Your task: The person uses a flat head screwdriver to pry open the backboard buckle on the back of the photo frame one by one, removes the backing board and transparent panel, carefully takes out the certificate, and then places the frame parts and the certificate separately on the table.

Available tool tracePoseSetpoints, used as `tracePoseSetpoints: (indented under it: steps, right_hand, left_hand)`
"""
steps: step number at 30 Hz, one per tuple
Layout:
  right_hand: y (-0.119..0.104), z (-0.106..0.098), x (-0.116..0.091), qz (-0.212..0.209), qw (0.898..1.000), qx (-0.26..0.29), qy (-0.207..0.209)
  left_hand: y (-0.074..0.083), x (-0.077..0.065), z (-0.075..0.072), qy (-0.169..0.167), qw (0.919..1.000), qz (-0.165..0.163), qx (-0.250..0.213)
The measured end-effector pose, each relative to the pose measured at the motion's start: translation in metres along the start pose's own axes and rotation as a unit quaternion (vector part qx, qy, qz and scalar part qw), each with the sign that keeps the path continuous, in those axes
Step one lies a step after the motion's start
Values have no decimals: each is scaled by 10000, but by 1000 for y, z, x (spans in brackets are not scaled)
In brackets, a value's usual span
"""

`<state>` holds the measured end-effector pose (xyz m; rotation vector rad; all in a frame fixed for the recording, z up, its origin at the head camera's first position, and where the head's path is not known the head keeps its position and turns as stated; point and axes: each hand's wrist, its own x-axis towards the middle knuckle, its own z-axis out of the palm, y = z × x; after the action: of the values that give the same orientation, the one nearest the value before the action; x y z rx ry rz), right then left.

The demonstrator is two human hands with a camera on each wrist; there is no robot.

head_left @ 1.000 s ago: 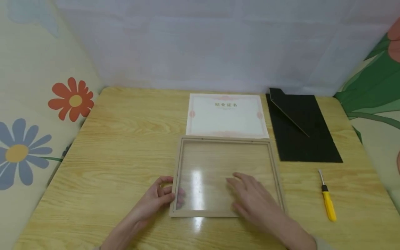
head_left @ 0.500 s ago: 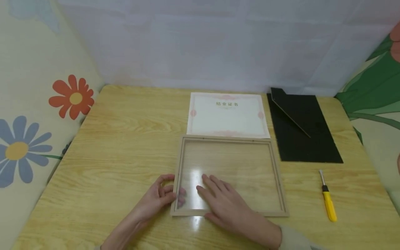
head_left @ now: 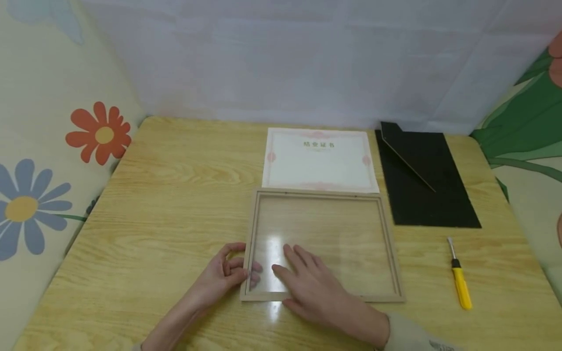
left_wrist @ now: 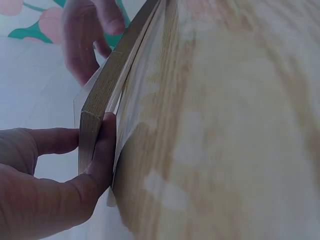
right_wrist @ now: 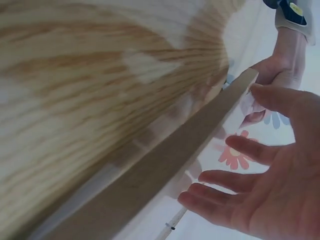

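Observation:
A light wooden picture frame lies on the table with a clear pane inside its border. At its lower left side, my left hand grips the edge. Seen from the left wrist, the thumb and fingers of this hand sit on either side of the wooden edge. My right hand lies over the pane's lower left part with fingers spread. In the right wrist view those fingers are loosely extended along the pane, and contact is hard to judge.
Behind the frame lies a certificate sheet with a pink border. To its right is a black backing board with its stand flap raised. A yellow-handled screwdriver lies right of the frame on the wooden table.
My right hand has moved left across the pane, from its middle right to the lower left, then nearly stopped. The left hand keeps its hold on the frame edge.

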<state>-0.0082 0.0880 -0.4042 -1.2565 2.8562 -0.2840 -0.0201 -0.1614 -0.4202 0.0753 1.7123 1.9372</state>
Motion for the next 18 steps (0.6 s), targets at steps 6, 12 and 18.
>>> tracePoseSetpoints:
  steps: [6, 12, 18]
  right_hand:
    - [-6, 0, 8, 4, 9996, -224, 162]
    - [-9, 2, 14, 50, 9995, -257, 173]
    - [-8, 0, 16, 53, 9997, -213, 146]
  left_hand:
    - [2, 1, 1, 80, 9995, 78, 282]
    - [5, 0, 1, 63, 9988, 186, 446]
    - [8, 0, 3, 199, 9973, -41, 699]
